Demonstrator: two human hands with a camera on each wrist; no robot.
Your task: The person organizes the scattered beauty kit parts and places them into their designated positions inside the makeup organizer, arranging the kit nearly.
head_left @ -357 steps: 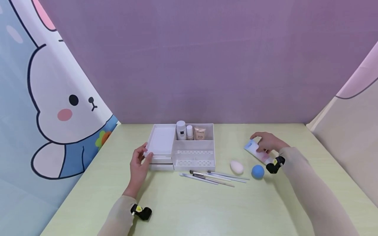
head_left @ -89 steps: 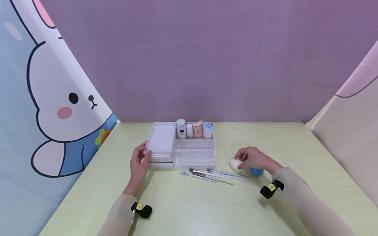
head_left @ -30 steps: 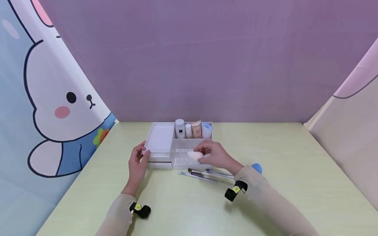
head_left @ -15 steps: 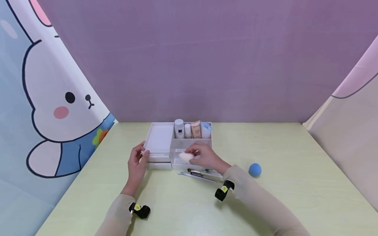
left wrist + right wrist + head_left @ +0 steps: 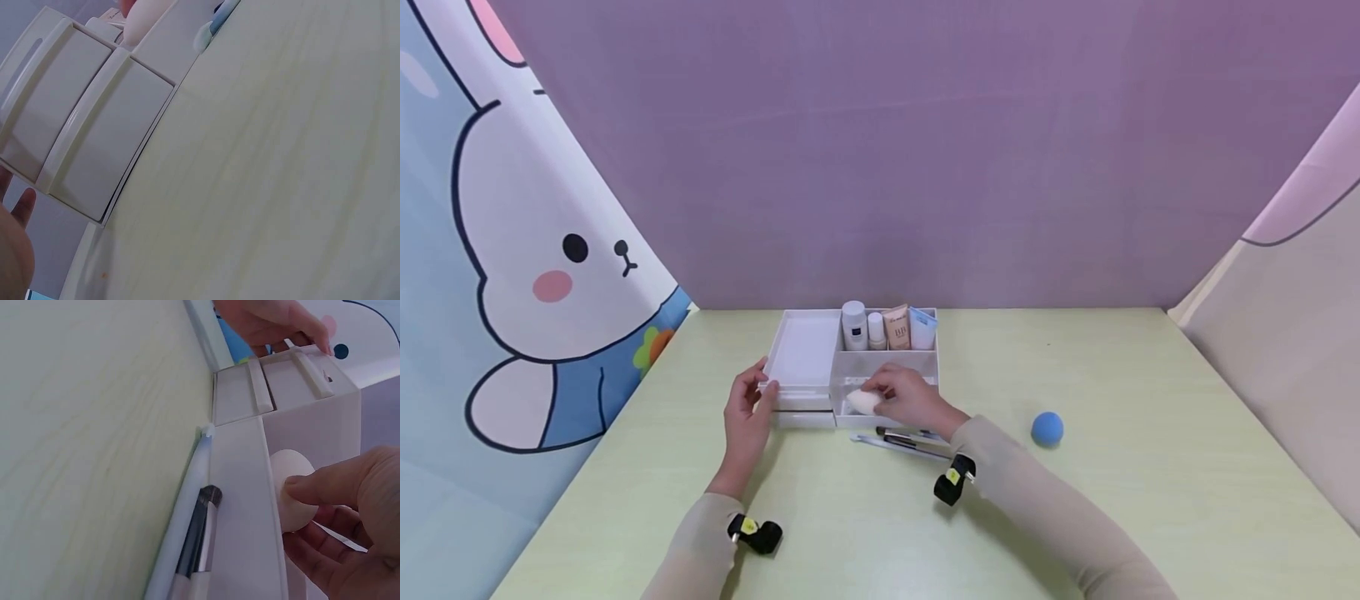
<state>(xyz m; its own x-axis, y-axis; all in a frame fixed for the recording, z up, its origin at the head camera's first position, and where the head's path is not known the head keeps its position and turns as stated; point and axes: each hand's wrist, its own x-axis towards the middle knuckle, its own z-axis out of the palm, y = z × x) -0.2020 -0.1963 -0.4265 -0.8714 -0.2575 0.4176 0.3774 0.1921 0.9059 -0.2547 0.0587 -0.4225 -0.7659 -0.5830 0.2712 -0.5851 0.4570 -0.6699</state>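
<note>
A white makeup organizer (image 5: 808,350) stands at the table's back, its drawers (image 5: 103,137) on the left and open compartments on the right. My left hand (image 5: 749,418) rests against its left side, fingertips touching near the front corner. My right hand (image 5: 913,400) pinches a pale, egg-shaped makeup sponge (image 5: 289,481) between thumb and fingers. The sponge is inside the front right compartment, close to the drawer block. Whether it touches the compartment floor is hidden. Several makeup brushes (image 5: 898,444) lie along the organizer's front, partly covered by my right wrist.
A white bottle (image 5: 854,327), a smaller white-capped bottle (image 5: 877,332), a beige BB tube (image 5: 897,327) and a blue-white tube (image 5: 922,329) stand in the back compartment. To the right, a blue ball (image 5: 1047,429) sits on the table (image 5: 1120,500).
Earlier the blue-white tube went into the back compartment. My right hand then picked up the sponge and brought it left and down into the front compartment. My left hand stays put.
</note>
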